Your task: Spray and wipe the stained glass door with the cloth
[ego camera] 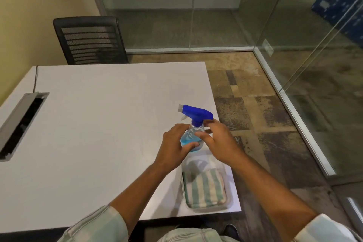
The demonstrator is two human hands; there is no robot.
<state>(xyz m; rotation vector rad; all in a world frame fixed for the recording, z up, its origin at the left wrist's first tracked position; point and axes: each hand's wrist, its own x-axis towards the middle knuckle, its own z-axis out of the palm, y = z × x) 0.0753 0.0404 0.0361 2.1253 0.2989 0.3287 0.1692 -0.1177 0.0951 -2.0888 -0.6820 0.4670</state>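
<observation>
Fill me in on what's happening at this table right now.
A person stands at the white table with both hands on a clear spray bottle with a blue trigger head, holding blue liquid. The left hand grips its body; the right hand touches near the neck. The striped folded cloth lies untouched in a clear plastic tray. The glass door isn't sprayed yet.

A table [88, 133] fills the left and centre of the frame. Near its right edge a spray bottle [193, 129] is held between the left hand [174, 146] and right hand [220, 141]. Below them, at the table's lower right corner, a cloth [205, 187] lies in a tray [229, 205]. A chair [89, 40] stands behind the table at upper left, and glass walls [304, 35] run across the top and right.
</observation>
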